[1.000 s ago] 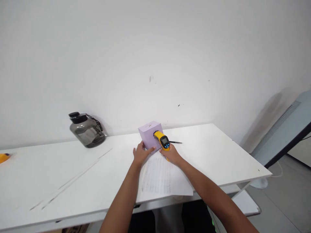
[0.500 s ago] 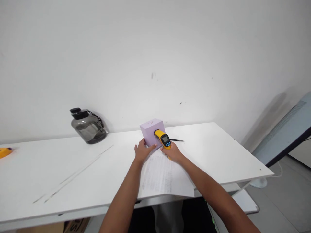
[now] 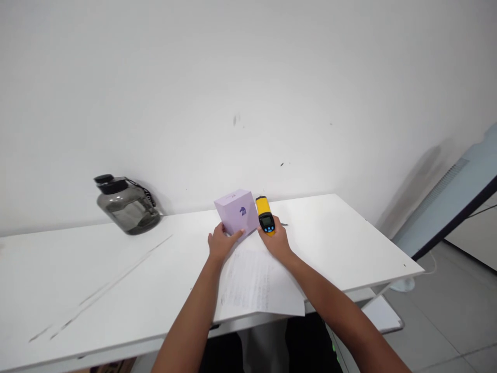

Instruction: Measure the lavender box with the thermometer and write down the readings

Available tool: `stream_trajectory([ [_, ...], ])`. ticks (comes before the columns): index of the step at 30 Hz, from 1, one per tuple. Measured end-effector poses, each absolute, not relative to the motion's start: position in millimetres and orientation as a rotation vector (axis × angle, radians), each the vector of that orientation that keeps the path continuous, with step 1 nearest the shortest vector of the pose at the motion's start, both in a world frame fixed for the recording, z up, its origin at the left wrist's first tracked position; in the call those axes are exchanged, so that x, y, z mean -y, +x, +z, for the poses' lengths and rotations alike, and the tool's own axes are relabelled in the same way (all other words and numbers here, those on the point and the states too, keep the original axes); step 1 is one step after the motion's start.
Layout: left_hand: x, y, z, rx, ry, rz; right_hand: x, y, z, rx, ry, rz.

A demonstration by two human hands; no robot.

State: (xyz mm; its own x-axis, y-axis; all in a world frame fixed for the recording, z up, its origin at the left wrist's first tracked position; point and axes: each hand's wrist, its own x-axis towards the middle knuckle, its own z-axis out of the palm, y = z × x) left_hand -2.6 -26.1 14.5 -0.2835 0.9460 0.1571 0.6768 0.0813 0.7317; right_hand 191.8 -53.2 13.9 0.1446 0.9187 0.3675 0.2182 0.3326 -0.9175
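A lilac box [image 3: 237, 213] with a small dark purple emblem stands tilted on the white table. My left hand [image 3: 223, 243] grips its lower left corner, thumb across the front face. Just right of the box, my right hand [image 3: 278, 238] is wrapped round the handle of a yellow and black infrared thermometer [image 3: 266, 216]. Its small screen and blue buttons face me, and its nose points toward the wall. Below both hands lies a printed paper sheet [image 3: 248, 285], reaching over the table's front edge. A dark pen [image 3: 284, 224] shows partly behind my right hand.
On the left, a grey see-through water jug [image 3: 130, 207] with a black lid and strap stands near the wall. The white table [image 3: 116, 290] ends at a right-hand edge. Beyond it leans a pale blue-grey panel [image 3: 446, 202].
My right hand has swung the thermometer from in front of the box to its right side, uncovering the emblem. My left hand keeps its hold on the box. The view has shifted slightly right.
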Motion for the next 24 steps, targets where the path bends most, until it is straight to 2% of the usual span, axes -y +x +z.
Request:
stream_trajectory([
  [10,15,-11,-3,-2.074,1.518,1.2,47,196,18,1.126,-1.275,0.687],
  [24,14,-11,-5,-2.063,1.569,1.201,48,196,18,1.154,-1.273,0.698],
])
